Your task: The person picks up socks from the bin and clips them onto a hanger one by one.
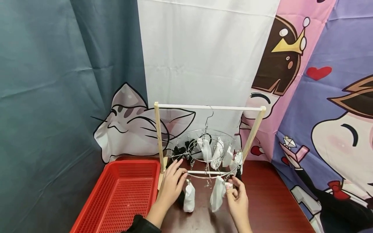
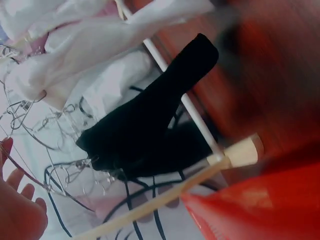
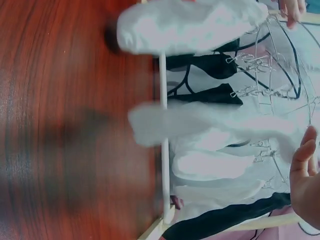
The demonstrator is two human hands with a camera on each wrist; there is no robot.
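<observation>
A round wire sock hanger (image 1: 205, 131) hangs by its hook from a rack, with metal clips around its rings. My left hand (image 1: 172, 183) is at the ring's near left side, its fingers fairly straight and spread along the wire. Just beside it a white sock (image 1: 189, 197) hangs from a clip. My right hand (image 1: 238, 200) pinches the top of another white sock (image 1: 217, 194) at the ring's near right, close under a clip. In the left wrist view a black sock (image 2: 150, 110) hangs at the left side. More white socks (image 1: 205, 150) hang at the back.
The wooden rack (image 1: 159, 136) has a white top bar (image 1: 209, 107) and a lower bar across the back. Left of it stands a red plastic basket (image 1: 125, 200). Everything rests on a dark red wood-grain table (image 1: 271, 194). Printed curtains (image 1: 209, 58) hang behind.
</observation>
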